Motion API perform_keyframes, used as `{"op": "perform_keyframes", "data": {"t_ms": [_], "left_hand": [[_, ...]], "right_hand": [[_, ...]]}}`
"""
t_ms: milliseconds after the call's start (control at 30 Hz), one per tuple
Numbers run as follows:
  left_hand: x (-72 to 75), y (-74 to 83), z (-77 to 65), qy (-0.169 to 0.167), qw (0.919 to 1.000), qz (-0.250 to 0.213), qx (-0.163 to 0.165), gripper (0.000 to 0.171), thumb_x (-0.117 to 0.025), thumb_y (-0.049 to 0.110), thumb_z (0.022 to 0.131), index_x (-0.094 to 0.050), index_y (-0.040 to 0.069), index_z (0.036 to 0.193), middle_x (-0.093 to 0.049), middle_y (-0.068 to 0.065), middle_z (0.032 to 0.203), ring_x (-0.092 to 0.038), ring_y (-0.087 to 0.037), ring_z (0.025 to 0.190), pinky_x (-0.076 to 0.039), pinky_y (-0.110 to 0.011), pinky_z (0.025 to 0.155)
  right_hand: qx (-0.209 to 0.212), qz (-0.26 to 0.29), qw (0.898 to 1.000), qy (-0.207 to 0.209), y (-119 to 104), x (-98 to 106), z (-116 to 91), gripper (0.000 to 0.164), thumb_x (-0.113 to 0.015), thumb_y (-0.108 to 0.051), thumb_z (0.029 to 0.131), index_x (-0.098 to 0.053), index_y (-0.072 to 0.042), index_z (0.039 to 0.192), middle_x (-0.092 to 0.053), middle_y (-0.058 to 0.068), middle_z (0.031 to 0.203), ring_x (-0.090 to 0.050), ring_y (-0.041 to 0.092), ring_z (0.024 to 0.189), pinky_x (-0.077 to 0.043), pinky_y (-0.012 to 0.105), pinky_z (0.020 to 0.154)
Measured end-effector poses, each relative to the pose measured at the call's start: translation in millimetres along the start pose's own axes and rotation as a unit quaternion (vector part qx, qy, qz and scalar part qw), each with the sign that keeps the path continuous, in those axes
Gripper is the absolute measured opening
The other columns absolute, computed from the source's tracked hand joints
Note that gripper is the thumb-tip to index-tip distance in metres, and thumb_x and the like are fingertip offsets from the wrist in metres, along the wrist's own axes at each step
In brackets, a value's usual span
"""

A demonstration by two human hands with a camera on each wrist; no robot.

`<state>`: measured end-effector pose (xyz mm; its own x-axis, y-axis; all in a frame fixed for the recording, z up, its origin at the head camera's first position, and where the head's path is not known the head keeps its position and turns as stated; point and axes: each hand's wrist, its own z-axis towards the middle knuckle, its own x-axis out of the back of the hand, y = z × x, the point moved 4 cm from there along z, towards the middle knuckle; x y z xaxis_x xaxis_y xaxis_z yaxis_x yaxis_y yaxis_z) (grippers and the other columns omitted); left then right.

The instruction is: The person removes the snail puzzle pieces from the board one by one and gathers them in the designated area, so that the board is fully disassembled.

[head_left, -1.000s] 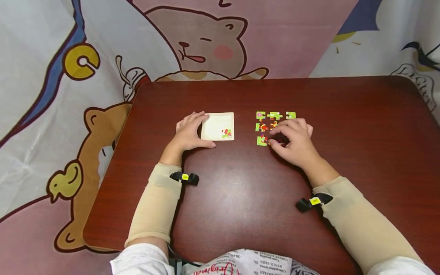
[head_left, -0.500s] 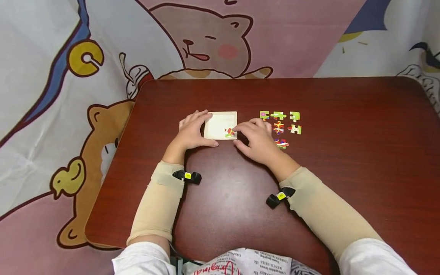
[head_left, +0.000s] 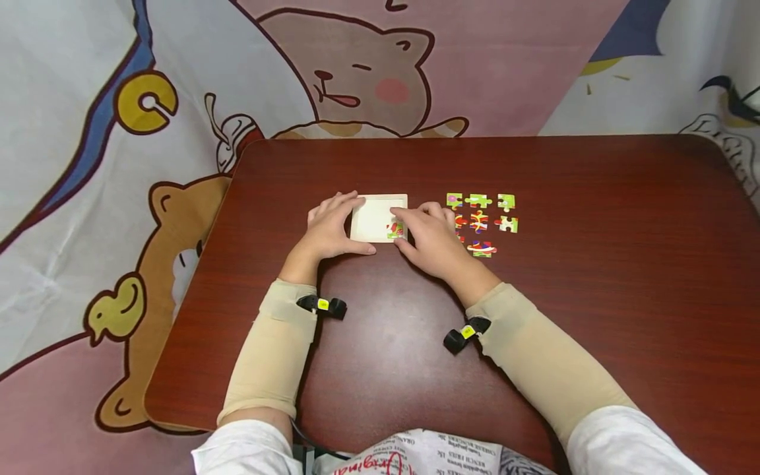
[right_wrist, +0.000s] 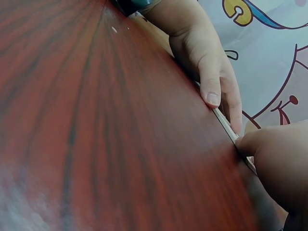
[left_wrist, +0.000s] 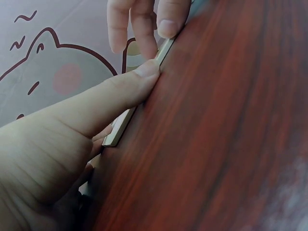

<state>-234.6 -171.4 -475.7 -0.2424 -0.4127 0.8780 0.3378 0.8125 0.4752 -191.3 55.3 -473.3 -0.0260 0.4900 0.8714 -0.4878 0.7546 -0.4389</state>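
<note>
A square pale wooden puzzle tray [head_left: 374,218] lies flat on the table, with one colourful puzzle piece [head_left: 394,230] in its near right corner. My left hand [head_left: 326,227] grips the tray's left side, the thumb along the near edge and the fingers toward the far left corner. At the right side, my right hand [head_left: 433,239] reaches over the rim. Its index finger extends above the tray, and the thumb is at the near right corner. No piece shows between its fingers. Low wrist views show the tray's edge [left_wrist: 120,127] between both hands, its inside hidden.
Loose puzzle pieces lie in rows right of the tray, among them a green one [head_left: 506,201], a red and yellow one [head_left: 478,221] and a striped one [head_left: 482,249]. My right hand partly covers the left ones. A cartoon-printed cloth [head_left: 487,66] hangs behind the table [head_left: 594,264].
My right hand has moved left from the loose pieces to the tray's right side, then slightly farther over it. The left hand keeps its hold on the tray; the loose pieces look unmoved.
</note>
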Motion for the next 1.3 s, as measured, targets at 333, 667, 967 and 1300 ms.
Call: {"op": "perform_keyframes", "data": {"t_ms": [333,667,967,1300], "left_hand": [[-1.3,-0.1,0.8,0.0,1.0,-0.001,0.0,0.115,-0.093,0.064,0.07,-0.044,0.02,0.164,-0.03,0.0,0.174,-0.018,-0.03,0.161,-0.018,-0.06,0.119],[-2.6,-2.1,1.0,0.002,1.0,-0.004,-0.002,0.115,-0.093,0.064,0.07,-0.044,0.02,0.164,-0.03,0.0,0.174,-0.018,-0.03,0.161,-0.017,-0.06,0.119],[-2.8,-1.9,1.0,0.006,1.0,-0.001,-0.001,0.115,-0.092,0.066,0.07,-0.044,0.021,0.164,-0.031,0.0,0.174,-0.019,-0.03,0.16,-0.017,-0.059,0.119],[-3.7,-2.5,1.5,0.002,1.0,0.003,0.001,0.114,-0.092,0.065,0.07,-0.044,0.02,0.164,-0.03,0.0,0.174,-0.019,-0.029,0.16,-0.017,-0.059,0.119]], "right_hand": [[-0.016,0.021,0.999,0.022,-0.1,-0.7,1.9,0.078,-0.082,-0.024,0.096,-0.041,-0.013,0.162,-0.074,-0.004,0.12,-0.049,0.032,0.119,-0.028,0.057,0.101],[-0.017,0.026,0.999,0.022,-6.0,-0.4,1.7,0.069,-0.082,-0.018,0.095,-0.052,-0.011,0.157,-0.066,0.007,0.126,-0.049,0.037,0.125,-0.029,0.06,0.103],[0.046,0.018,0.996,0.081,-9.3,0.7,-2.2,0.033,-0.085,-0.012,0.092,-0.08,-0.017,0.124,-0.06,0.01,0.122,-0.048,0.037,0.12,-0.033,0.059,0.094],[0.038,0.015,0.998,0.051,-6.4,-2.8,-1.4,0.036,-0.079,-0.017,0.097,-0.076,-0.021,0.133,-0.074,0.006,0.118,-0.051,0.033,0.125,-0.031,0.06,0.097]]}}
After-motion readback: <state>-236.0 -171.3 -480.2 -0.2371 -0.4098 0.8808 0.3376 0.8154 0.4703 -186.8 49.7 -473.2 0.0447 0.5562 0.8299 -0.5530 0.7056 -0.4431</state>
